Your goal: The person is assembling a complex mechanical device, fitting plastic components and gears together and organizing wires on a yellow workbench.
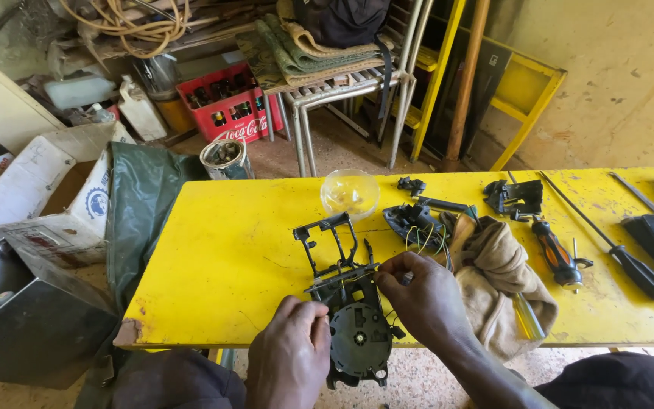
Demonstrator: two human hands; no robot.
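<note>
Yellow painted wood, scuffed and chipped at its near-left corner, makes up the table [213, 257], the largest thing here. Left of the table stand a worn white cardboard box [62, 204] and a draped dark green tarpaulin [141, 204]; beyond the table's far edge sits a red plastic bottle crate [228, 113]. On the table, right of centre, a rumpled tan cloth [497, 284] lies soft and folded, with a long black-handled screwdriver [607, 242] and a shorter orange-and-black screwdriver [558, 254] further right. Near the table's far edge rests a clear, rounded plastic dome [350, 191].

At the table's near edge, partly overhanging it, lies the black plastic mechanism [353, 326]: a round, disc-like housing at the near end joined to an open, angular frame that reaches toward the middle of the table. A second, smaller black part with thin loose wires [415, 223] sits between the mechanism and the cloth.

The right hand [421, 295] comes in from the right, fingers curled and pinched down on the top of the mechanism's frame. The left hand [293, 352] is bent at the knuckles beside the disc housing, fingertips drawn together against its left edge. The hands are apart, one on each side of the mechanism.
</note>
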